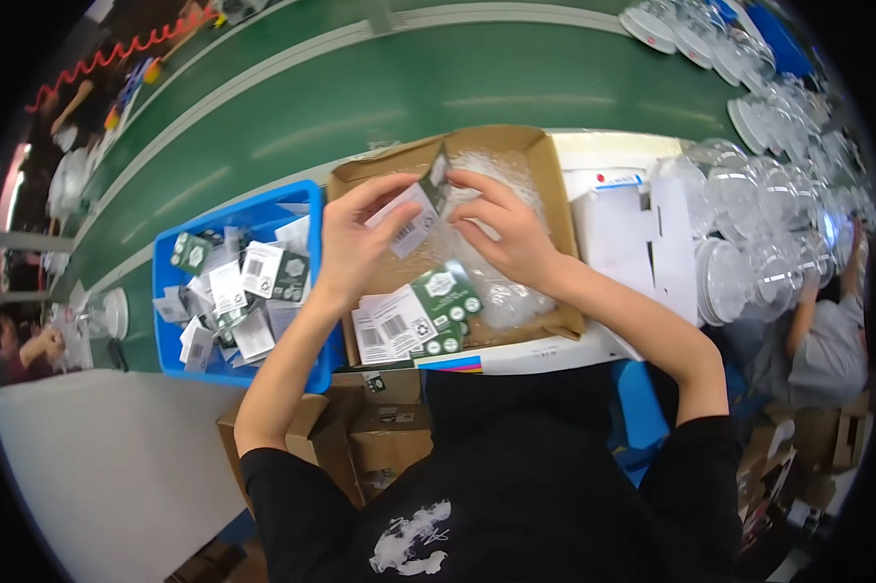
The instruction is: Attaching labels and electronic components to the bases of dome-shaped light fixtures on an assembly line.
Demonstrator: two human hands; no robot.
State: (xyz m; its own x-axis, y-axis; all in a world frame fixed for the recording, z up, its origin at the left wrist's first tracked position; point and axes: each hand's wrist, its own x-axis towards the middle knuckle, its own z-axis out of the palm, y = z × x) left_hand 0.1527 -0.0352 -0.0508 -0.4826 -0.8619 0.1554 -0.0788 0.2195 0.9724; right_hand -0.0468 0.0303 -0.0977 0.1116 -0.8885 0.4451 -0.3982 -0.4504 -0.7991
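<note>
Left hand: the left hand [353,243] was held over the cardboard box [545,194], its fingers curled and closed on the lower left part of a card [414,216].
Right hand: the right hand [506,233] was held just beside it, fingers bent, the fingertips set at the card's upper right end; whether the card was truly pinched there could not be told.
Card: a small flat card, white with a dark green end, was held tilted between both hands, above the box's middle.
Box: an open, shallow cardboard box was seen on the work surface in front of the person; clear plastic bags [501,291] lay inside it, under and right of the hands.
Loose cards: more white and green cards [414,321] lay at the box's near edge, below the hands.
Bin: a blue bin [171,291] stood just left of the box, filled with a heap of similar cards.
Belt: a green belt [409,87] ran behind the box and bin.
Clear shells: stacks of clear plastic shells [749,223] were piled to the right of the box, well apart from the hands.
Cartons: brown cartons [380,428] stood below the surface, near the person's body.
</note>
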